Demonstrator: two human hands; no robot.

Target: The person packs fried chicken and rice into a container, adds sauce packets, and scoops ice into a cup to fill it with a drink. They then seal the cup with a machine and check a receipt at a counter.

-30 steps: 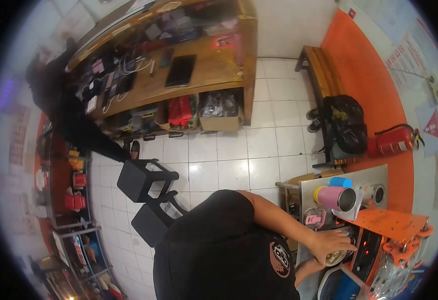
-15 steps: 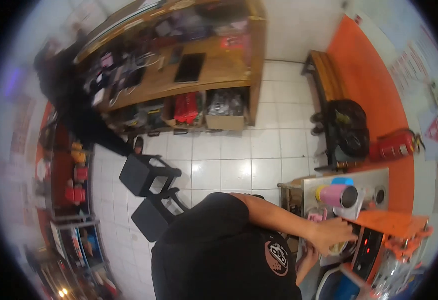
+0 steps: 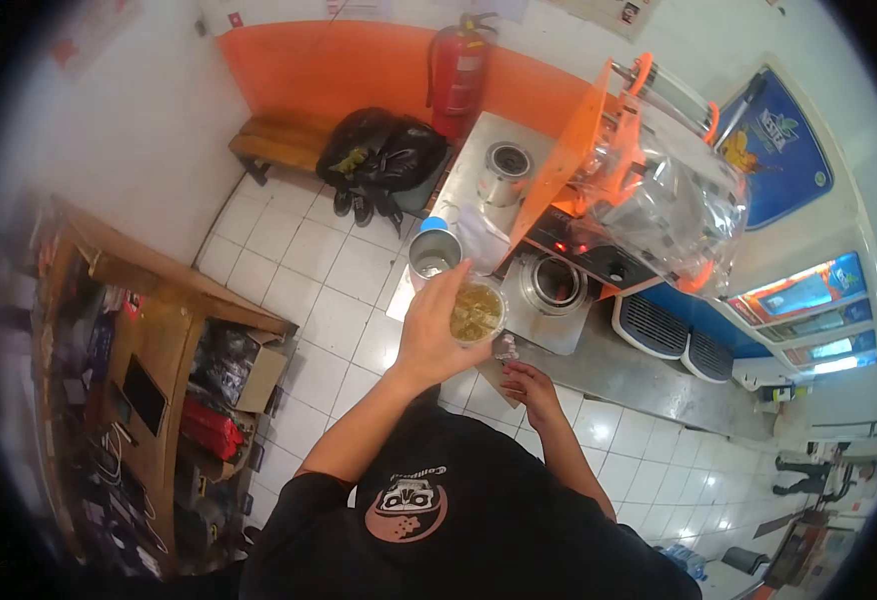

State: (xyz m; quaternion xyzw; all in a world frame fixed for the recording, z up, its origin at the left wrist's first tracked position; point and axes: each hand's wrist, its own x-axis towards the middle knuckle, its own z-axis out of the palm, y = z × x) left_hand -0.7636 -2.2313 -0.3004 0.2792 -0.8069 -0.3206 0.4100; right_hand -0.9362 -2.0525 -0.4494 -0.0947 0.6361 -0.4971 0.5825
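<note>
At frame centre, the left hand (image 3: 437, 335) gripped a clear plastic cup of yellowish drink (image 3: 477, 312), which tilting might have spilled over the grey steel counter (image 3: 599, 362); I could not tell how the right hand (image 3: 531, 385) held its fingers.

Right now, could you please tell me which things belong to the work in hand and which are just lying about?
In hand: left hand gripping the cup of drink; the orange machine with its round holder; right hand at the counter edge.
Lying about: fire extinguisher; black bags; bench; wooden shelves.
</note>
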